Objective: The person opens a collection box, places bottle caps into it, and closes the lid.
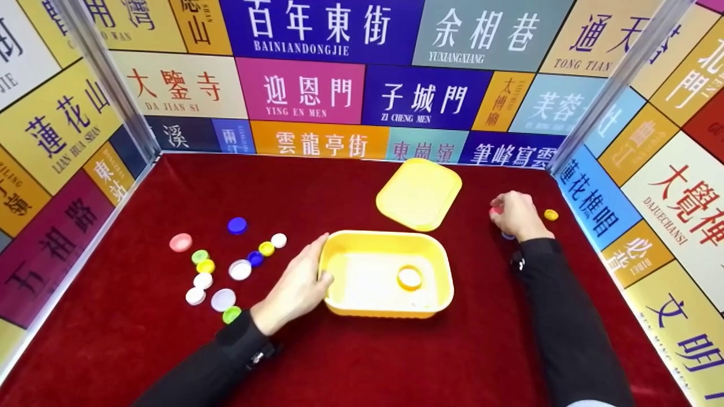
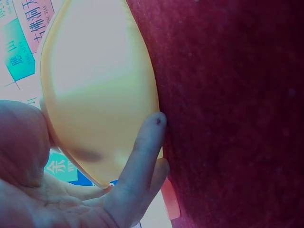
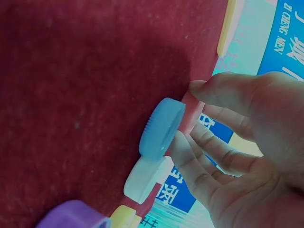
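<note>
A yellow plastic box (image 1: 387, 311) stands on the red cloth, with a yellow ring-shaped cap (image 1: 409, 277) inside. My left hand (image 1: 300, 282) grips the box's left wall, thumb over the rim; the left wrist view shows the fingers spread round this end. Over at the right, my right hand (image 1: 519, 215) pinches a pink bottle cap (image 3: 191, 112) between thumb and fingers, low at the cloth. Right beside those fingers in the right wrist view are a blue cap (image 3: 162, 128) and a white cap (image 3: 145, 178).
Behind the box lies its yellow lid (image 1: 419, 195). Several loose caps are scattered left of the box, among them a pink one (image 1: 181, 242) and a dark blue one (image 1: 237, 225). A small yellow cap (image 1: 551, 215) lies near the right wall. Printed panels enclose the table.
</note>
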`<move>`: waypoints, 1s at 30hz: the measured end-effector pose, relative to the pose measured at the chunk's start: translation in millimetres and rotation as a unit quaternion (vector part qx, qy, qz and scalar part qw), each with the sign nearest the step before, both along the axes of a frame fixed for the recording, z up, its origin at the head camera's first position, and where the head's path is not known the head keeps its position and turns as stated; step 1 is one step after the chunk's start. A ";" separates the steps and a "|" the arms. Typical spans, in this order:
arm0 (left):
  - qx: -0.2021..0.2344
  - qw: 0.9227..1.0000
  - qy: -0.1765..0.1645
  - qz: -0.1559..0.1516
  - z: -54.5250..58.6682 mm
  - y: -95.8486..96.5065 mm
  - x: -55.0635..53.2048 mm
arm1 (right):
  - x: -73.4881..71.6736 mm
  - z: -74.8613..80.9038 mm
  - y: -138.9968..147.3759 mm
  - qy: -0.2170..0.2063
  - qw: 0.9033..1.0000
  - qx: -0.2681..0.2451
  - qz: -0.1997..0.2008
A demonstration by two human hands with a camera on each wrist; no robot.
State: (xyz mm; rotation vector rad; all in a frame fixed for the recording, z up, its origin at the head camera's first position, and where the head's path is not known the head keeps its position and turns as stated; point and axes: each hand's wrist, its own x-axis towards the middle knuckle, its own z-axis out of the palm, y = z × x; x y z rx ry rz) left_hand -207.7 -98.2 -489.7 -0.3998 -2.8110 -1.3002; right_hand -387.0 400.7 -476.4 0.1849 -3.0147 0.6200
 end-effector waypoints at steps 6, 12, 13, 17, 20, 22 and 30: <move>0.005 1.000 0.002 0.001 -0.5 0.2 -0.6 | 8.3 6.1 -10.8 0.041 0.999 -0.017 0.013; 0.008 1.000 -0.001 0.002 -1.5 0.2 -1.2 | 20.2 15.4 -28.4 0.092 0.995 -0.034 0.021; 0.009 1.000 -0.001 0.002 -1.6 0.2 -1.3 | 22.8 16.8 -31.2 0.100 0.994 -0.036 0.022; 0.011 1.000 0.000 -0.001 -1.8 0.4 -1.9 | 36.1 22.8 -44.3 0.124 0.991 -0.043 0.028; 0.013 1.000 0.001 -0.002 -2.0 0.5 -2.0 | 48.5 27.9 -55.5 0.136 0.989 -0.051 0.034; 0.013 1.000 0.000 -0.001 -2.1 0.3 -1.9 | 57.0 31.6 -63.8 0.144 0.987 -0.056 0.044; 0.017 1.000 0.000 0.003 -2.3 0.4 -1.4 | 87.8 45.6 -98.5 0.159 0.980 -0.073 0.091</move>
